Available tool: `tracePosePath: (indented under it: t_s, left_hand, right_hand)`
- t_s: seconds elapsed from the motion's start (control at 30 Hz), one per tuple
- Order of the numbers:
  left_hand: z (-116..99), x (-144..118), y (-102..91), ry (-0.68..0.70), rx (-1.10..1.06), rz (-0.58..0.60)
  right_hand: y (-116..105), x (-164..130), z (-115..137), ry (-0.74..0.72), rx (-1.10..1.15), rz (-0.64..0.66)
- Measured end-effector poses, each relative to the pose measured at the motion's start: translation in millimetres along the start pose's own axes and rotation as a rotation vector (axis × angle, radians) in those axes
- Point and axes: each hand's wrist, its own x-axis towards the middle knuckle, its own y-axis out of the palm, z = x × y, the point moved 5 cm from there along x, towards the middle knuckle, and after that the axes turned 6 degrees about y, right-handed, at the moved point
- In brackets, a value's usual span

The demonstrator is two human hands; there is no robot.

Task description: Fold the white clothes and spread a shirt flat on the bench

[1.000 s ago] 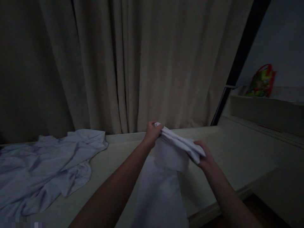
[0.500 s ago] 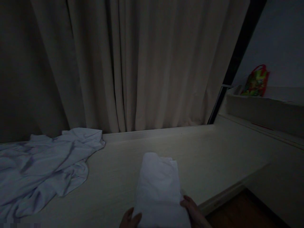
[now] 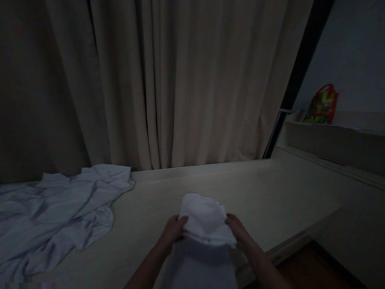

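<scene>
A white cloth (image 3: 206, 218), folded into a long narrow bundle, lies on the pale wooden surface in front of me. Its near end is lifted and doubled over toward the far end. My left hand (image 3: 177, 228) grips the left edge of the raised layer, thumb on top. At the right edge, my right hand (image 3: 235, 229) pinches the same layer. The fingers beneath the cloth are hidden. Below the lifted edge, the lower part of the cloth is in shadow.
A crumpled white cloth (image 3: 69, 212) spreads over the left of the pale surface (image 3: 150, 204). Long brown curtains (image 3: 195, 92) hang behind. At the right, a red and green bag (image 3: 322, 105) stands on a ledge (image 3: 331, 138). The surface's front edge drops to a dark floor.
Both hands have moved forward from the near end, carrying the cloth's near edge up and over. The bundle looks shorter on top.
</scene>
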Motion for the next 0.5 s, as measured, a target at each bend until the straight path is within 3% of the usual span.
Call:
tracePosePath:
  t_s: [0.17,0.23,0.27,0.3,0.37,0.5]
  left_hand:
    - [-128,40,-15.6,0.25,-0.249,-0.078]
    - [-153,36,-22.6,0.336,-0.316,-0.1]
    - [-156,30,-25.0,0.368,-0.34,-0.102]
    - [-151,23,-26.4,0.387,-0.355,-0.104]
    - [-116,4,-24.9,0.371,-0.357,-0.107]
    - [19,-28,-4.1,0.153,-0.218,-0.085]
  right_hand:
    - [9,31,146,-0.207,0.062,-0.018]
    - [4,29,177,-0.278,0.049,-0.026]
    - [1,24,181,-0.298,0.032,-0.03]
    - [-2,18,176,-0.303,0.009,-0.032]
    - [-8,3,143,-0.273,-0.048,-0.028]
    - [-18,-26,21,-0.112,-0.17,0.01]
